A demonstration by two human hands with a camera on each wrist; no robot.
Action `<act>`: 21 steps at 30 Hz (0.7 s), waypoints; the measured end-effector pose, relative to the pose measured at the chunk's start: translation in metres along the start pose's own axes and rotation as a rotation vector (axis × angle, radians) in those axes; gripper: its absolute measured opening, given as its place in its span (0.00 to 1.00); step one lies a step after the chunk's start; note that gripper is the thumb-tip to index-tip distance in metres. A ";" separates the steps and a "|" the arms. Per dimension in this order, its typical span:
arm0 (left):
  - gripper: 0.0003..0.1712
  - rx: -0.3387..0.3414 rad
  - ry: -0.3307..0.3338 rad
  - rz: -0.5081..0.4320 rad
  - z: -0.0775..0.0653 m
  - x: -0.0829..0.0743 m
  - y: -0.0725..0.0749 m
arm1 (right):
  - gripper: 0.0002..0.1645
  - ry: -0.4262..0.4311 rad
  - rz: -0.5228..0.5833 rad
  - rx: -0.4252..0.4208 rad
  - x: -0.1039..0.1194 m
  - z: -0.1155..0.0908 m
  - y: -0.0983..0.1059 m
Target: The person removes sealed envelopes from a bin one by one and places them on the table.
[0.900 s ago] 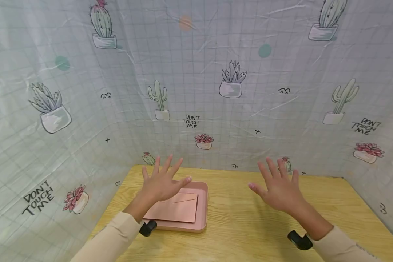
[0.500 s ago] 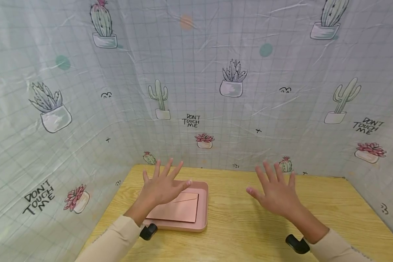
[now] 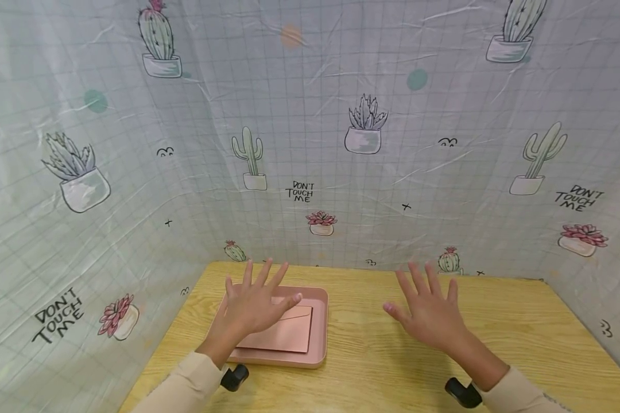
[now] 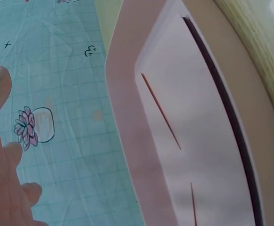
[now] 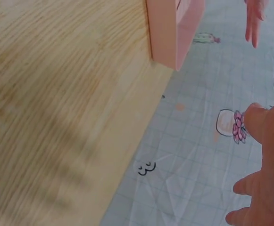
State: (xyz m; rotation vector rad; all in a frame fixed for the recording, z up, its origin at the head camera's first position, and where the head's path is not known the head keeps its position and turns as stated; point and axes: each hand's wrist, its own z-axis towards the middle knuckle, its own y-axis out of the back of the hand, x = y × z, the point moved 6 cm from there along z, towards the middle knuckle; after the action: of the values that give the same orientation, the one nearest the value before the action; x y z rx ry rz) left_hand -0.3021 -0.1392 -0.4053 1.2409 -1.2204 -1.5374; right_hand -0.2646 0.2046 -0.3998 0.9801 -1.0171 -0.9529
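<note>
My left hand (image 3: 255, 308) hovers with spread, straight fingers over the left part of a pink tray (image 3: 317, 332). Inside that tray lies a flat pink envelope (image 3: 284, 332), partly hidden by the hand in the head view. Up close in the left wrist view, the envelope (image 4: 207, 117) shows thin slanted flap lines and a dark edge along one side. My right hand (image 3: 431, 315) is held over the table to the right of the tray, fingers spread and holding nothing. The right wrist view catches a corner of the tray (image 5: 164, 37) at its top.
A light wood table (image 3: 361, 367) carries the tray on its left half. Behind and along both sides hangs a curtain (image 3: 299, 115) printed with cacti and a grid, meeting the table's back edge. Black wrist cameras sit under both wrists.
Both hands have sunk slightly lower in the head view, and the right hand has drifted a little to the left. The tray and envelope stay in place.
</note>
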 end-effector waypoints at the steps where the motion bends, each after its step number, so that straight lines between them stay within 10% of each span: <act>1: 0.49 -0.005 0.001 -0.004 -0.001 0.000 -0.001 | 0.50 -0.001 0.000 0.003 0.000 -0.001 -0.002; 21: 0.48 0.000 -0.020 -0.068 -0.011 0.002 -0.015 | 0.48 -0.011 -0.005 -0.004 -0.001 -0.009 -0.020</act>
State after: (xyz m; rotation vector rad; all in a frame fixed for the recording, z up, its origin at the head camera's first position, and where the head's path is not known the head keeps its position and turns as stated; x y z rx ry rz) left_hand -0.2920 -0.1399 -0.4213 1.2820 -1.2014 -1.6026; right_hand -0.2592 0.2015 -0.4215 0.9752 -1.0222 -0.9650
